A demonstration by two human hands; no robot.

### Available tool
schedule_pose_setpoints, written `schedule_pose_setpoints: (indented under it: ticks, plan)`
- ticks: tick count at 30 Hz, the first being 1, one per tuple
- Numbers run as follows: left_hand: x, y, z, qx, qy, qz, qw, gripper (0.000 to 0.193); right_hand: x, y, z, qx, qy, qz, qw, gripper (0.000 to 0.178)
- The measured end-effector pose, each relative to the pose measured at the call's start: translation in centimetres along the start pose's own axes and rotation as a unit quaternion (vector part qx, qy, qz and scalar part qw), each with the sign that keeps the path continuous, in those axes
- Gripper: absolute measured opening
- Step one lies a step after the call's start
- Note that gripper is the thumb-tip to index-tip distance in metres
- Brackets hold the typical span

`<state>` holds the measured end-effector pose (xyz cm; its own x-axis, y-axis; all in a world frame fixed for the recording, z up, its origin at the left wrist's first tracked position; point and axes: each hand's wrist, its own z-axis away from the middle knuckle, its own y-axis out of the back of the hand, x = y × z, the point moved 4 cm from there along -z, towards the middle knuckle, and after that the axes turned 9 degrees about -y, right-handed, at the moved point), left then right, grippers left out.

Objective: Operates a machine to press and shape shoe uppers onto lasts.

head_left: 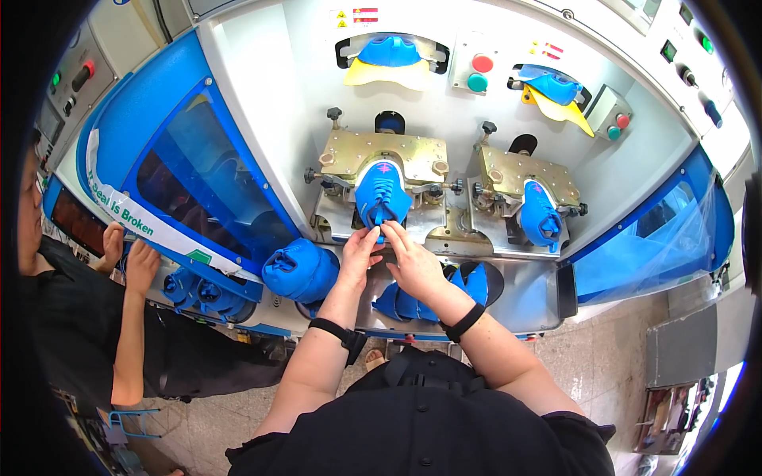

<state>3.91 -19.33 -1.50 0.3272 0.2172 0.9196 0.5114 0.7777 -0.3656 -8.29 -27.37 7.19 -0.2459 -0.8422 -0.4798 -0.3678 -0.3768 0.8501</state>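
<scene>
A blue laced shoe upper (382,194) sits toe-in on the left metal clamping station (373,151), its near end toward me. My left hand (359,254) pinches that near end, around the lace ends, from the left. From the right, the fingertips of my right hand (414,266) close on the same spot. What exactly lies between the fingertips is too small to tell. Another blue shoe upper (540,214) rests on the right clamping station (528,178), away from both hands.
Several blue uppers (405,305) lie on the metal tray (528,293) below my hands. More blue uppers (298,270) are stacked at left. Uppers with yellow flaps (389,59) sit in wall openings, beside a button box (474,70). A co-worker (87,317) stands at left.
</scene>
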Motion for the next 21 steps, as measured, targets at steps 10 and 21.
schedule_pose_setpoints:
  ticks: [10,21]
  plan:
    - [-0.20,0.07,-0.10,0.001,-0.003,0.005,1.000,0.062,-0.15,0.38,0.01,-0.018,-0.001,0.001,1.000,0.078]
    - [-0.03,-0.09,0.08,0.003,-0.001,0.009,1.000,0.058,0.20,0.04,0.05,-0.001,0.006,0.006,1.000,0.077]
